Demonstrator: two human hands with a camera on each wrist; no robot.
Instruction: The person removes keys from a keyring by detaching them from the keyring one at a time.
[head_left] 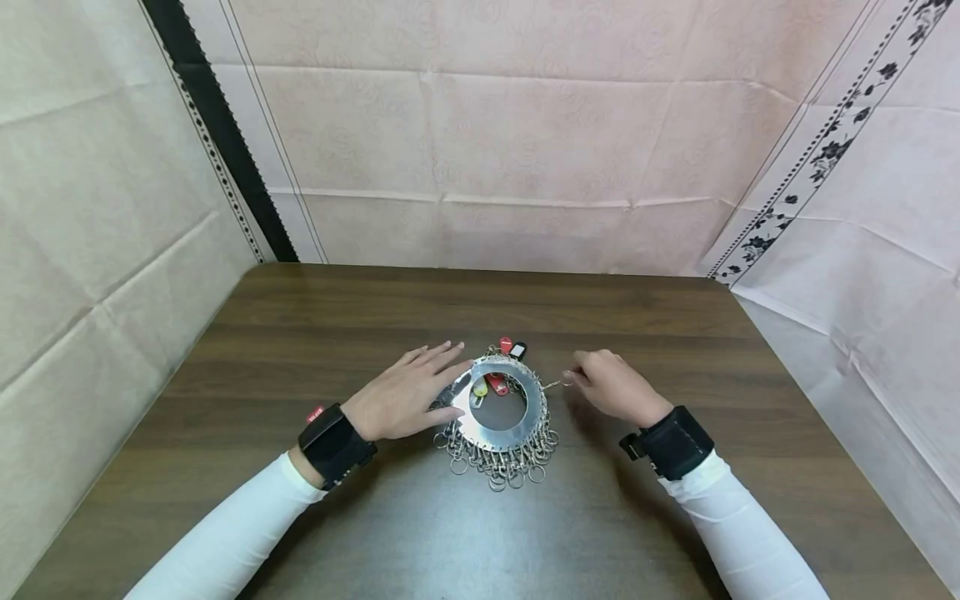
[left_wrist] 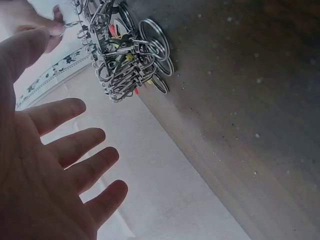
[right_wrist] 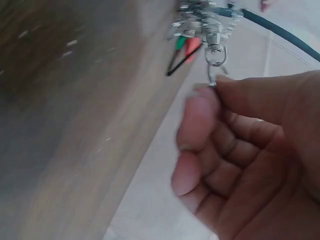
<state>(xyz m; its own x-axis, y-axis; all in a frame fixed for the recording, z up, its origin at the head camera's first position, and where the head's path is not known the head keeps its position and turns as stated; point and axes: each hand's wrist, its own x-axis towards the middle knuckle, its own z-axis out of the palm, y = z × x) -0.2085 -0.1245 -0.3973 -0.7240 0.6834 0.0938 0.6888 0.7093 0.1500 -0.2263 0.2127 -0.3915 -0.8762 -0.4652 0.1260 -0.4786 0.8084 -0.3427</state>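
Observation:
A flat silver metal ring (head_left: 532, 419) with many clasps and key rings (head_left: 507, 472) hanging round its edge is held up over the table between the hands. My left hand (head_left: 408, 396) is at its left side, fingers straight and spread, thumb reaching over the near-left rim. In the left wrist view, the clasps (left_wrist: 120, 55) hang beyond that hand's open fingers. On the right side, thumb and forefinger of my right hand (head_left: 617, 388) pinch one key ring (right_wrist: 210, 72), drawn outward from the metal ring. Red key tags (head_left: 506, 344), a yellow tag (head_left: 480, 387) and a black tag (head_left: 517, 351) sit at the far side.
A dark brown wooden table (head_left: 360, 517) lies beneath both hands. Pale cloth (head_left: 525, 142) hangs behind it and along both sides, with a black stripe (head_left: 225, 125) at left and a floral border (head_left: 832, 150) at right. Black bands (head_left: 336, 444) circle the wrists.

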